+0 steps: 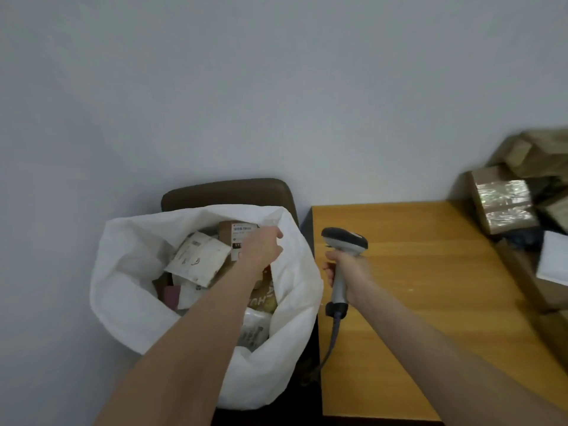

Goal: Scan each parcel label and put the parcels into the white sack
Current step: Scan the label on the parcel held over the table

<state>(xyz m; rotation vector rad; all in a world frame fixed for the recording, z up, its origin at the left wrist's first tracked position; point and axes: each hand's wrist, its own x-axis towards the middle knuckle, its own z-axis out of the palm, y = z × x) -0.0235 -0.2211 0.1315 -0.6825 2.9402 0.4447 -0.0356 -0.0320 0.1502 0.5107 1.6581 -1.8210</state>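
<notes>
two hands: both bare arms reach forward, one into the sack, one just right of it.
sack: white, mouth wide open, in front of the chair back.
left hand: inside the sack's mouth at its far right side, back of the hand up, bent down over the box; the fingers are hidden, so i cannot tell whether they grip it or only touch it.
box: brown, label facing up, at the far side of the sack, partly under the left hand.
envelope: white, creased, mid-sack, just left of the box.
parcels: more lie lower in the sack, one yellow-brown with print.
right hand: just right of the sack, fingers wrapped tight round the scanner's handle.
scanner: grey, head jutting left toward the sack; its cable hangs from the base.
table: wooden, right of the sack.
pile: brown taped boxes, well right of the sack, blurred.
chair back: dark brown, behind the sack.
</notes>
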